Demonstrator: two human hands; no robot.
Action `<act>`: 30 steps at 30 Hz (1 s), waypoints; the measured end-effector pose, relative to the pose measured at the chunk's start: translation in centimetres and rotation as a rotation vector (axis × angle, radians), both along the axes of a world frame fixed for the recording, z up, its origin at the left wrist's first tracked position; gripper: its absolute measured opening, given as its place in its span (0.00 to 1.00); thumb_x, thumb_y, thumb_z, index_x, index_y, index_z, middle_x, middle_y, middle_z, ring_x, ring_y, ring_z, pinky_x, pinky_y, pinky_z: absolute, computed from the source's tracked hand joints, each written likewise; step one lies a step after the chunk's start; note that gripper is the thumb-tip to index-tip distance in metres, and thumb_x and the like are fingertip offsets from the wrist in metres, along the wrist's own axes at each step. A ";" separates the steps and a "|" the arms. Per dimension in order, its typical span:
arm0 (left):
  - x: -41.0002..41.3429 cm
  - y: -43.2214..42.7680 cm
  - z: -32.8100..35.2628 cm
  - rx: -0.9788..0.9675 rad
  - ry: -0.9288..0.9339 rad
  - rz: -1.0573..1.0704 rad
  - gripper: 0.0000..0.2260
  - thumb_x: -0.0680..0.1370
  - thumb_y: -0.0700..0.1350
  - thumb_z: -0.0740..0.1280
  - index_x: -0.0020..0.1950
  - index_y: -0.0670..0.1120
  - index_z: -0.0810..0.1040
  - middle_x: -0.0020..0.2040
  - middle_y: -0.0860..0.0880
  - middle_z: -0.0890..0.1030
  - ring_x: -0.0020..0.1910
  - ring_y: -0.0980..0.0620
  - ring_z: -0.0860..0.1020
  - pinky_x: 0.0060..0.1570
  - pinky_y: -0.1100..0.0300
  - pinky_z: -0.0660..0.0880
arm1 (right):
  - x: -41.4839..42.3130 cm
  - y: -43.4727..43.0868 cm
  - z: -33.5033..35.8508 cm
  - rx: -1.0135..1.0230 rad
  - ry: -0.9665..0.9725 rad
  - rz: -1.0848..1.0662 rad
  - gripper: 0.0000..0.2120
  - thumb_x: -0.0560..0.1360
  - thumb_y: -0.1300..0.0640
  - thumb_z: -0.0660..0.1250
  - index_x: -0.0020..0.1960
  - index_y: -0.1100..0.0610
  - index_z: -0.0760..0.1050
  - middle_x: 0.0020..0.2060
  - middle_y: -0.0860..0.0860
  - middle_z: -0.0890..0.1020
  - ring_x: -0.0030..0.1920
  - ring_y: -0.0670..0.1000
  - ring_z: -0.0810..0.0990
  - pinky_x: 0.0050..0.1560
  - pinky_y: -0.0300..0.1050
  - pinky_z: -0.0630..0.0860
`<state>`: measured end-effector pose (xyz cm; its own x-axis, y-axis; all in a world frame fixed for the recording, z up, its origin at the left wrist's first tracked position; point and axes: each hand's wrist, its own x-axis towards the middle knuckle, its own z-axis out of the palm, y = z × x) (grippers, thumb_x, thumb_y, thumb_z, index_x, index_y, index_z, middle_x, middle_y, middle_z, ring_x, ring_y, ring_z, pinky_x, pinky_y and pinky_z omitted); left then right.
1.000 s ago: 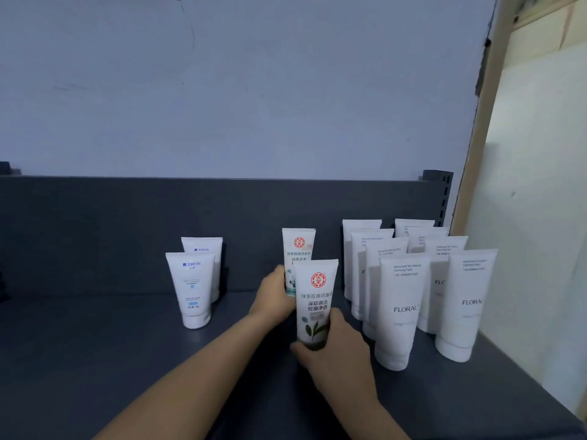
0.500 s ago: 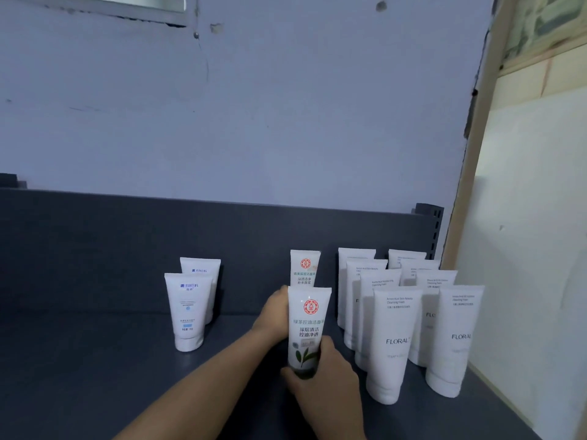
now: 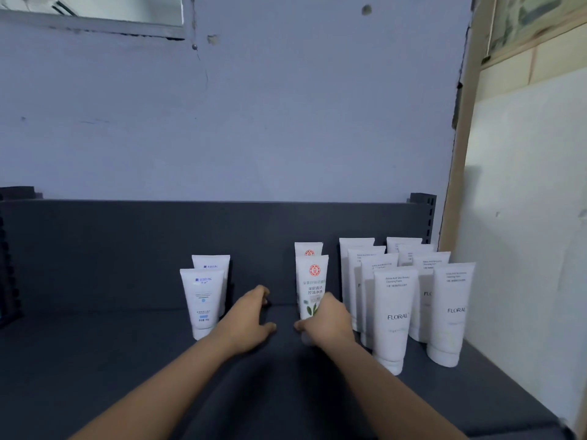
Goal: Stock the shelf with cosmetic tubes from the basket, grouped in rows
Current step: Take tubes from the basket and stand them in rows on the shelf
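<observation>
Standing cap-down on the dark shelf (image 3: 95,360), three groups of white cosmetic tubes in rows running front to back. At left, two tubes with blue print (image 3: 202,301), one directly behind the other, close to the shelf's back panel (image 3: 127,242). In the middle, a tube with a red emblem and green leaf (image 3: 312,285), upright, and a second red-emblem tube (image 3: 308,249) just behind it, mostly hidden. At right, two longer rows of FLORAL tubes (image 3: 394,315), packed closely, the nearest pair furthest forward and the right row near the cream side wall (image 3: 524,249). Right hand (image 3: 327,325) wrapped around the lower part of the front leaf tube, fingers curled over its base, thumb pointing left; cap hidden behind the hand. Left hand (image 3: 251,319) just left of that tube and apart from it, fingers loosely bent and parted, holding nothing, hovering low over the shelf between the blue-print pair and the middle row. Both bare forearms reaching in from the lower edge. Above the back panel, a pale blue wall (image 3: 286,122) with a window frame at upper left.
</observation>
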<state>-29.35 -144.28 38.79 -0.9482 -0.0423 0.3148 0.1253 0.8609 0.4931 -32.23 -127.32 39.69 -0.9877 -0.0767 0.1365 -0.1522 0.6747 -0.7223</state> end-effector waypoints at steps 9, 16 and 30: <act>5.2 -2.4 -0.2 -0.072 0.033 0.030 0.28 0.74 0.51 0.70 0.70 0.50 0.62 0.66 0.55 0.69 0.62 0.55 0.72 0.63 0.57 0.72 | -2.2 -1.1 -0.5 -0.084 0.068 -0.048 0.24 0.68 0.59 0.76 0.56 0.59 0.65 0.57 0.57 0.78 0.55 0.58 0.78 0.48 0.45 0.74; 8.3 -5.2 0.5 -0.072 0.063 0.154 0.24 0.72 0.52 0.72 0.64 0.48 0.67 0.61 0.53 0.73 0.58 0.50 0.74 0.58 0.54 0.74 | 0.9 -2.3 -0.1 -0.197 0.154 -0.144 0.53 0.63 0.56 0.80 0.75 0.67 0.48 0.71 0.63 0.61 0.71 0.63 0.61 0.71 0.54 0.62; 24.9 -14.2 0.7 -0.226 0.130 0.531 0.22 0.78 0.52 0.66 0.68 0.45 0.68 0.64 0.46 0.73 0.61 0.46 0.74 0.58 0.54 0.72 | 18.0 -16.0 1.5 -0.069 0.574 0.675 0.25 0.74 0.54 0.68 0.68 0.58 0.66 0.66 0.53 0.69 0.67 0.52 0.67 0.67 0.43 0.64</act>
